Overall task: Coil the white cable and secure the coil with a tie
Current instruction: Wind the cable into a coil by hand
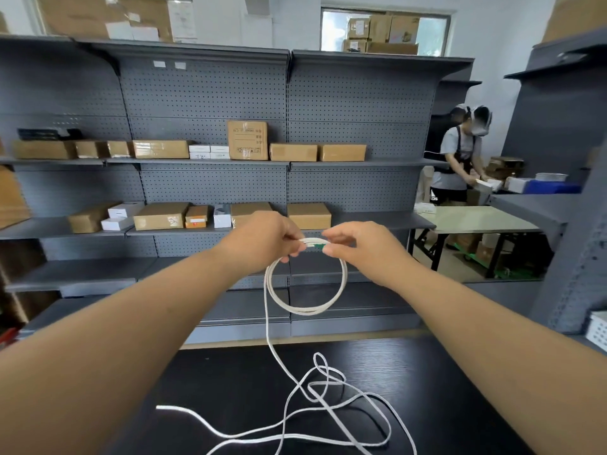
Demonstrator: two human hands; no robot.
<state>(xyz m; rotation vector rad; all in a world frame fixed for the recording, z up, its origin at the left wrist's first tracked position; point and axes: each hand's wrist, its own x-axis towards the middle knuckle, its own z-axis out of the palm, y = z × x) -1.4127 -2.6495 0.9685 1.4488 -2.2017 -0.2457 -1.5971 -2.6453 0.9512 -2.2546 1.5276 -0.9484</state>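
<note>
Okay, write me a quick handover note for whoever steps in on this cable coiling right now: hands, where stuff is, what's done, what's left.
Left hand: pinching the top of the coil.
Right hand: pinching the same spot, by a small green piece.
White cable: a few loops held up in the air; one strand drops to a loose tangle on the black table.
Done: the first loops.
Left: coil the rest, then tie. No tie can be made out for certain.

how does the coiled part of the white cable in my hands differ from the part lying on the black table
The coiled part of the white cable hangs in the air as neat round loops, pinched at the top by the left hand and right hand. The loose part of the white cable sprawls in irregular, crossing loops on the black table, untouched. Both are one continuous cable.
</note>
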